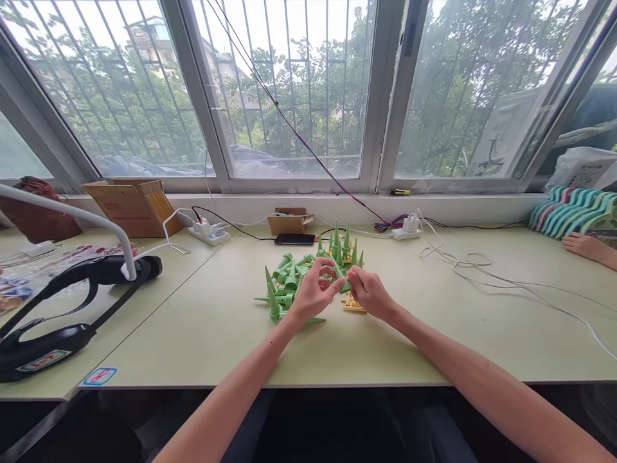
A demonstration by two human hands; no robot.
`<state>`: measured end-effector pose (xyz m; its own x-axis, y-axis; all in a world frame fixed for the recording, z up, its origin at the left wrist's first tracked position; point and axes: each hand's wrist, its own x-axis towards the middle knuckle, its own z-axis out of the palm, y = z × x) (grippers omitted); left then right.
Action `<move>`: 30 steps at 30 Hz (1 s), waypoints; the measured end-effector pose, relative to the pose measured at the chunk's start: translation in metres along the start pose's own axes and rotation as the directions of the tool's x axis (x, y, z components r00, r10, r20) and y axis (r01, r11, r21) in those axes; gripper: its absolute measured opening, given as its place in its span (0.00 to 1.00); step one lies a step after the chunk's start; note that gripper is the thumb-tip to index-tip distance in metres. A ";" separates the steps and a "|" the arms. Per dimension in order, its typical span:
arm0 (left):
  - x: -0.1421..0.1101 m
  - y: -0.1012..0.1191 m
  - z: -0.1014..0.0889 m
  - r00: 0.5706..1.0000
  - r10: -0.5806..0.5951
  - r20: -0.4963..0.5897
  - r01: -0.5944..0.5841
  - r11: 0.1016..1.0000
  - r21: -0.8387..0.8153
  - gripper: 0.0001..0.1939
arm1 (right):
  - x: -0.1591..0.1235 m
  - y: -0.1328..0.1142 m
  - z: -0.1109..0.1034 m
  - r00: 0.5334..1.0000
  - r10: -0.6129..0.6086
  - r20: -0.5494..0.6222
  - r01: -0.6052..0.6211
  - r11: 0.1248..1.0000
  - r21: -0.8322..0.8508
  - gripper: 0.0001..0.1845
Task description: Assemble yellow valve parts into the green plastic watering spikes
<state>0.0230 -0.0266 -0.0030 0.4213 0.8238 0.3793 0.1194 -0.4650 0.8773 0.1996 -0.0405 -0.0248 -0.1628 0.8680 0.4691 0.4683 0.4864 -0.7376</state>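
Observation:
Between my two hands is a green plastic cone [340, 276], tilted, with its wide end toward the lower right. My left hand [313, 292] grips it between thumb and fingers. Pinched closed at the cone's wide end is my right hand [372, 294]; whatever its fingertips hold is hidden. A loose pile of green cones [289, 276] lies beside and behind my left hand. Several more green cones [336, 245] stand upright behind my hands, with yellow pieces around their bases. Small yellow sticks [354, 305] lie on the table just below my right hand.
A black phone [294, 239] and a small open cardboard box [290, 222] are behind the pile. Black headgear [87, 302] and a white lamp arm [96, 217] are at left. White cables [475, 262] trail at right, near another person's hand [585, 246] and teal hangers [573, 209].

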 end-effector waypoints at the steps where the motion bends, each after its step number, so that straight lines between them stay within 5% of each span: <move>1: 0.000 0.000 0.000 1.000 0.025 -0.014 -0.025 0.999 0.040 0.19 | 0.000 0.001 0.000 1.000 -0.004 -0.001 0.004 1.000 -0.010 0.21; 9: -0.003 -0.003 0.003 0.980 0.196 -0.043 -0.173 0.934 0.314 0.14 | 0.001 0.003 0.000 0.998 -0.046 -0.050 0.040 0.993 -0.113 0.23; 25: 0.000 0.000 0.008 0.971 0.210 -0.114 -0.166 0.936 0.312 0.09 | 0.003 0.000 0.002 0.989 -0.069 -0.129 0.053 0.991 -0.123 0.25; 30: 0.005 -0.001 0.006 0.942 0.252 -0.223 -0.145 0.902 0.407 0.22 | 0.003 -0.002 0.001 0.978 -0.107 -0.181 0.086 0.989 -0.121 0.25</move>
<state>0.0304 -0.0243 -0.0034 0.2262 0.7312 0.6435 0.4125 -0.6704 0.6168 0.1975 -0.0389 -0.0223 -0.0522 0.7782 0.6258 0.5541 0.5439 -0.6302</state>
